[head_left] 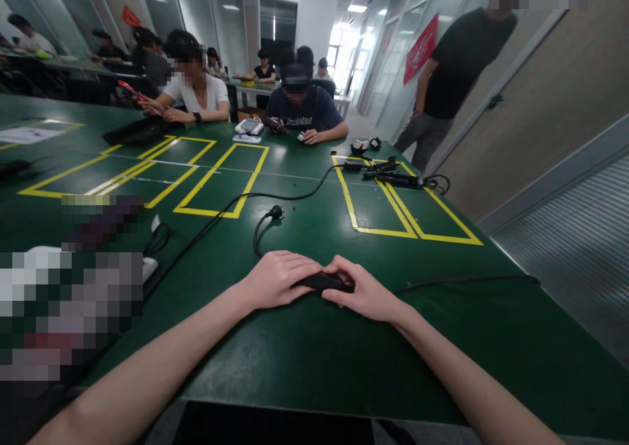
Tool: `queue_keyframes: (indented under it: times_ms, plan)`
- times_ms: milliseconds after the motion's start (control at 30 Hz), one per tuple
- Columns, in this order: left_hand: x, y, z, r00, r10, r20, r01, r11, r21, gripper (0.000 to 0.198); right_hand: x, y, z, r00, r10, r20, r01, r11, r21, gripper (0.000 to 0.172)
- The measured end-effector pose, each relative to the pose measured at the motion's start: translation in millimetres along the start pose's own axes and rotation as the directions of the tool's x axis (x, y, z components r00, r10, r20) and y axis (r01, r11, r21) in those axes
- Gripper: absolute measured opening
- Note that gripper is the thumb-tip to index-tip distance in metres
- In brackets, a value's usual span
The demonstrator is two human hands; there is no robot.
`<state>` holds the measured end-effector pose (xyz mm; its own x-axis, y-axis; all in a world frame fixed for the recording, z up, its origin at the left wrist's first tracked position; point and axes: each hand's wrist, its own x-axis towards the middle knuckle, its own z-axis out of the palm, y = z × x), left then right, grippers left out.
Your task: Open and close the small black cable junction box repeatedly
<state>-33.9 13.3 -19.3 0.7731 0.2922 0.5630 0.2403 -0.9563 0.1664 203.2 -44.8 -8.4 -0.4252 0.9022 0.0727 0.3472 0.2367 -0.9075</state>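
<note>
Both of my hands rest together on the green table [304, 353], close to its near edge. My left hand [278, 279] lies over one end of a small black device [322, 281], fingers curled onto it. My right hand [363, 293] grips the other end of the same device. A black cable [466, 280] leaves the device to the right. Another black cable with a plug [275, 212] loops on the table just beyond my hands.
Yellow tape rectangles [221, 183] mark the table. Black tools and cables [393, 173] lie at the far right. Two seated people [304, 111] work at the far side, and one person [452, 71] stands at the right. A white object [150, 268] lies at my left.
</note>
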Motion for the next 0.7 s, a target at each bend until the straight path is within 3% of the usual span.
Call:
queue_keyframes:
  times_ms: [200,300,367,433,533,633,700]
  plan:
    - [5,-3,-11.1,0.977,0.022,-0.21,-0.001,0.995,0.103,0.035,4,-2,-9,0.98,0.169,-0.102,-0.12,0.921,0.371,0.047]
    - [4,-4,-14.5,0.968,-0.011,-0.249,0.045,0.99,0.131,0.044,4,-6,-29,0.931,0.216,-0.294,-0.036,0.856,0.516,0.049]
    - [1,-4,-12.3,0.987,-0.064,-0.147,0.076,0.994,0.077,0.048,2,-7,-45,0.86,0.211,-0.465,0.092,0.832,0.547,0.05]
    - [-1,-5,-7.3,0.992,-0.118,0.045,0.118,0.993,0.01,0.057,1,-6,-63,0.765,0.196,-0.614,0.202,0.832,0.517,0.049]
    - [-5,-5,0.6,0.937,-0.211,0.28,0.226,0.974,-0.023,0.072,-2,1,-92,0.605,0.145,-0.783,0.289,0.876,0.386,0.05]
    - [-6,-6,4.1,0.905,-0.248,0.344,0.274,0.961,-0.028,0.076,-9,16,-123,0.451,0.049,-0.891,0.22,0.961,0.165,0.052]
    - [-6,-6,4.1,0.902,-0.256,0.347,0.283,0.959,-0.027,0.076,-15,29,-143,0.404,-0.011,-0.915,0.047,0.999,0.009,0.052]
